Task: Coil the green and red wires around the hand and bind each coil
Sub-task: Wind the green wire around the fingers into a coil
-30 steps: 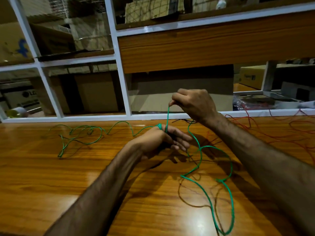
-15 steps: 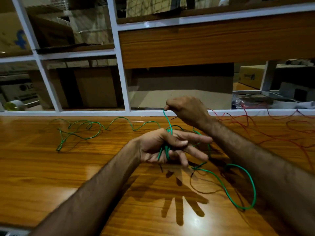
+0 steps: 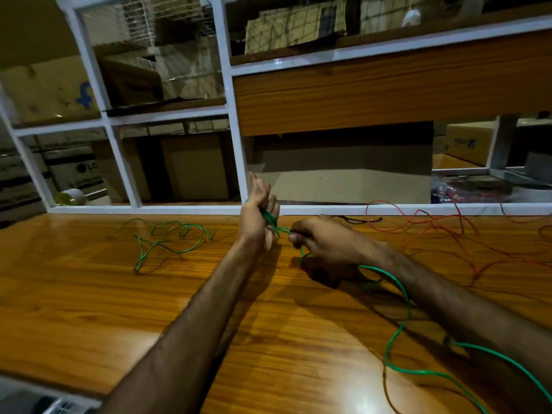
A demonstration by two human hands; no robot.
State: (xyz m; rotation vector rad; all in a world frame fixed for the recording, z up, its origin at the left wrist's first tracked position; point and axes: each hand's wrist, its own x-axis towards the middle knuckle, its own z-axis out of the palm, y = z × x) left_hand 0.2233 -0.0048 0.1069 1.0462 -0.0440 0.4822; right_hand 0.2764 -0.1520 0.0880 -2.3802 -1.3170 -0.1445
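Observation:
My left hand (image 3: 257, 216) stands upright over the wooden table (image 3: 89, 294), fingers pointing up, with turns of the green wire (image 3: 401, 321) wound around its palm. My right hand (image 3: 324, 239) is just to its right, low over the table, pinching the green wire close to the left palm. One loose length of green wire lies in loops at the left; the other runs under my right forearm and curls toward the near right corner. The red wire (image 3: 442, 225) lies tangled on the table at the far right, untouched.
A white-framed glass partition (image 3: 236, 162) rises along the table's far edge, with a wooden panel (image 3: 388, 91) set in it. Cardboard boxes and a tape roll (image 3: 70, 197) sit behind the glass. A thin dark wire (image 3: 355, 219) lies by the partition base.
My left hand turned from lying flat with spread fingers to standing upright. My right hand dropped from above it to low on its right, carrying the green wire down around the palm.

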